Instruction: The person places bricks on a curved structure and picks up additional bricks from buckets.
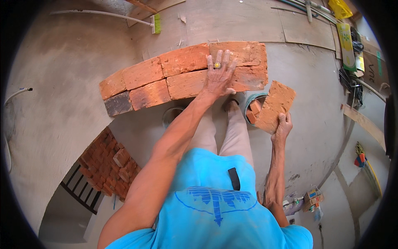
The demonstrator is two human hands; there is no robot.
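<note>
Two rows of red bricks [184,58] form a short wall jutting from the plastered wall at upper left, with a blackened brick [118,103] at its left end. My left hand [217,74] rests on top toward the right end, fingers spread and a yellow-stoned ring on one. My right hand [283,126] grips a loose orange brick [275,99] by its lower edge, to the right of and below the wall's end. Partly behind that brick is a blue bucket [248,99] with broken brick pieces [251,115] in it.
A pile of bricks [108,159] lies at lower left, beside dark railings [76,189]. Another container [170,114] stands by my left foot. A green broom [156,24] is at the top; pipes [309,10], bags and boards [360,128] line the right, with small items [311,199] lower down.
</note>
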